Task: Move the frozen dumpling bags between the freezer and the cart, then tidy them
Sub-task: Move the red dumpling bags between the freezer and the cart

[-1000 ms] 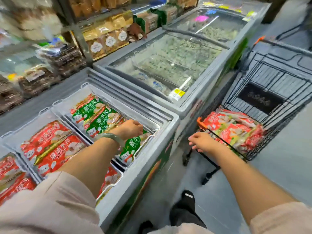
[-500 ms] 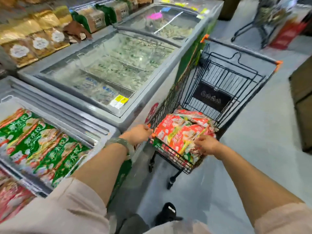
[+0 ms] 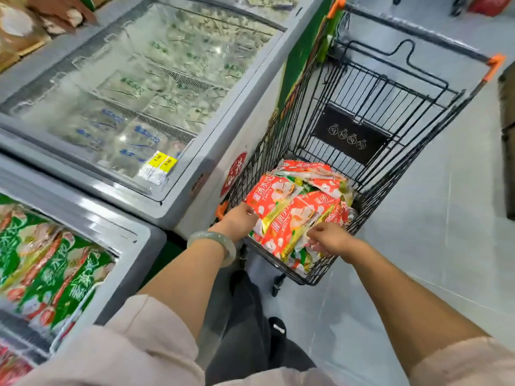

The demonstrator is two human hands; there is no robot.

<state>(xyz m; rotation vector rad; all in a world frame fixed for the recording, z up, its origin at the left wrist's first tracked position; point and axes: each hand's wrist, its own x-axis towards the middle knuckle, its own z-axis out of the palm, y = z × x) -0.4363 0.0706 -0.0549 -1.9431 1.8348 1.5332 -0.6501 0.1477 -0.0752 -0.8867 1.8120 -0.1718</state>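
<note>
While green bags (image 3: 53,277) fill the open freezer (image 3: 131,243) at far left, the left hand (image 3: 237,220) grips the near edge of the red bags (image 3: 295,211) piled in the cart (image 3: 390,151), and the right hand (image 3: 331,238) pinches their lower corner. Glossy and crinkled, these could slide apart if lifted unevenly.

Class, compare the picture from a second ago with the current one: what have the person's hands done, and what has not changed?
The left hand left the green bags in the freezer and crossed to the cart, now on the red bags. The right hand moved from the cart's rim onto them too. The pile stays in the cart.
</note>
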